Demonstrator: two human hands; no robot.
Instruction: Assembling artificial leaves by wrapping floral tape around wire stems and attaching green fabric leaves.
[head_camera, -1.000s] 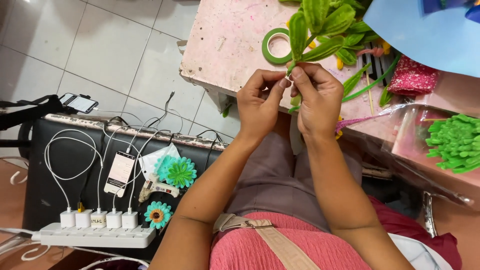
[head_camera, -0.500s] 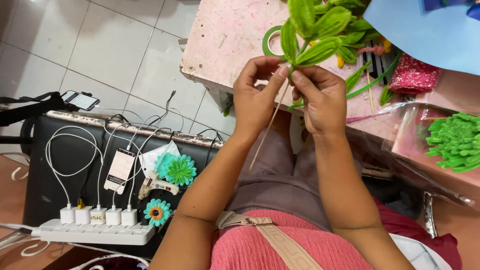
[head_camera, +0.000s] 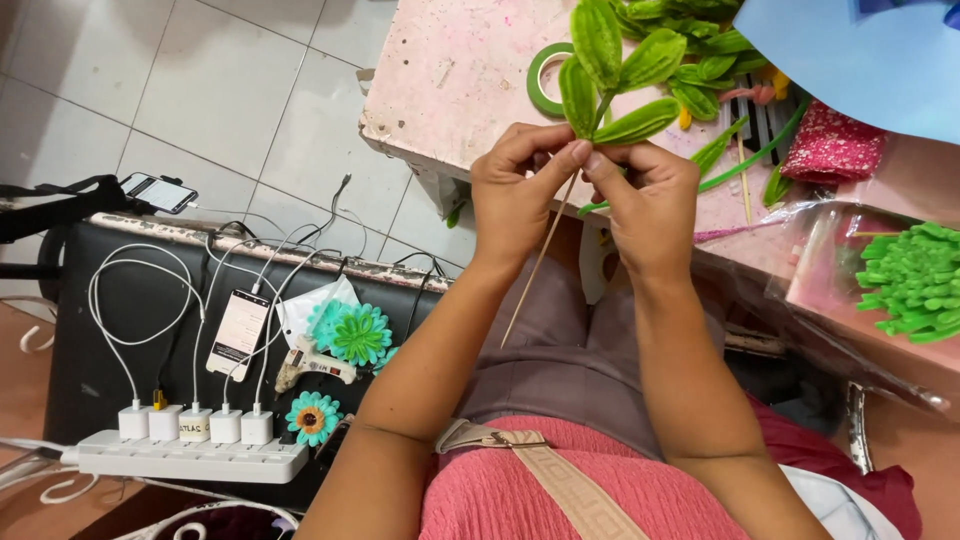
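My left hand (head_camera: 515, 195) and my right hand (head_camera: 645, 205) meet over my lap, both pinching the top of a thin wooden stick (head_camera: 535, 265) where green fabric leaves (head_camera: 600, 75) are bunched. The stick slants down and to the left between my forearms. The leaves fan upward above my fingertips. Just beyond them a roll of green tape (head_camera: 545, 80) lies on the pink worktable (head_camera: 450, 80).
More green leaves (head_camera: 700, 45) and stems lie on the table, with a red pouch (head_camera: 830, 150) and a bag of green pieces (head_camera: 915, 280) at right. At left, a black bench holds a power strip (head_camera: 185, 455), phones (head_camera: 238, 335), teal fabric flowers (head_camera: 355, 335) and a glue gun (head_camera: 310, 365).
The leaf cluster has come up clear of my fingers, and the stick now shows hanging below my hands. Both hands have shifted slightly up and left.
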